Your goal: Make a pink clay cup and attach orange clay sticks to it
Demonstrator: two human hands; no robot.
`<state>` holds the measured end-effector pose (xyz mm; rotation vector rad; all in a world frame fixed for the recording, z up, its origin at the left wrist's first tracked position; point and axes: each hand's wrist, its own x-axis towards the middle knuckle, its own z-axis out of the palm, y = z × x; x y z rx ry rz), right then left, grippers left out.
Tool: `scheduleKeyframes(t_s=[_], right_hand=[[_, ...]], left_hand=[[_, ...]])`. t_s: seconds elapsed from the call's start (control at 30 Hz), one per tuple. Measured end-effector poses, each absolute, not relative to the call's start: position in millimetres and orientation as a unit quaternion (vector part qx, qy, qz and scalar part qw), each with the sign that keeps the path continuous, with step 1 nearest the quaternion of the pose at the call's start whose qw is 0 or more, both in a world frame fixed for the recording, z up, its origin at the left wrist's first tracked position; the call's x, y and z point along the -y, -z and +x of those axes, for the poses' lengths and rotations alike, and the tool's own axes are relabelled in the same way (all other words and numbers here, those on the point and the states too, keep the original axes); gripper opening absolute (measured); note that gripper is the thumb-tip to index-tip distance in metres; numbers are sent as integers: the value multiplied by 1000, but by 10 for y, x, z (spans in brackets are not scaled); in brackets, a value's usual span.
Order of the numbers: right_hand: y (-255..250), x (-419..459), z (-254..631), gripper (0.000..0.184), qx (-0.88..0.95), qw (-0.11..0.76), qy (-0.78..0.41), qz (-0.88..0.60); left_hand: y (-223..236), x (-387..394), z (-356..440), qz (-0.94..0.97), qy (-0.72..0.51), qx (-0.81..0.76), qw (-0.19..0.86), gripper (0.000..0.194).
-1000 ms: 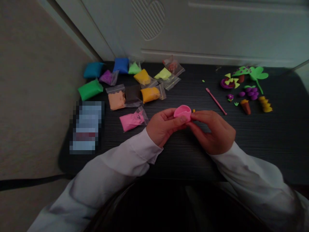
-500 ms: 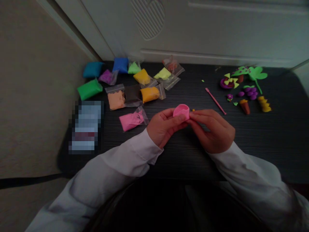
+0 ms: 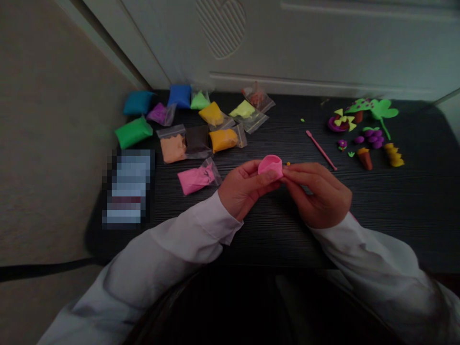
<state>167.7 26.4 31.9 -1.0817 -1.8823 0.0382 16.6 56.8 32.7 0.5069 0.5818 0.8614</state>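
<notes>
Between my hands, above the dark table [image 3: 359, 215], is a piece of pink modelling clay [image 3: 270, 165] shaped like a small hollow cup. My left hand [image 3: 244, 187] cradles it, thumb pressed on its near side and fingers behind. With thumb and fingertips, my right hand [image 3: 318, 194] pinches the clay's right edge. A tiny orange bit [image 3: 288, 164] shows just past my right fingertips. The open bag of pink clay [image 3: 197, 179] lies left of my left hand. Beyond my right hand lies a slim pink modelling tool [image 3: 321, 150].
Several bags of coloured clay, including a green bag [image 3: 134, 133] and an orange bag [image 3: 223, 140], lie at the back left. A phone [image 3: 129, 187] lies at the left edge. Small clay models, among them purple grapes [image 3: 374, 138] and a brown cone [image 3: 364, 158], stand at the right.
My right hand has shifted very slightly to the right, still pinching the clay's edge. My left hand and the things on the table look the same.
</notes>
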Motion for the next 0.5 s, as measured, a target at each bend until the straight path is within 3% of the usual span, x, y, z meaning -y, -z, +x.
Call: scheduleKeyframes(t_s=[0.37,0.5], right_hand=[[-337,-274,1722,26,757,475,-11,-448],[-350,-271,1706,30,777,465,18,-424]], left_hand=[[-358,-610,122,208,-385,-283,853,19],[-374,-597,126,187,-384,-258,867,12]])
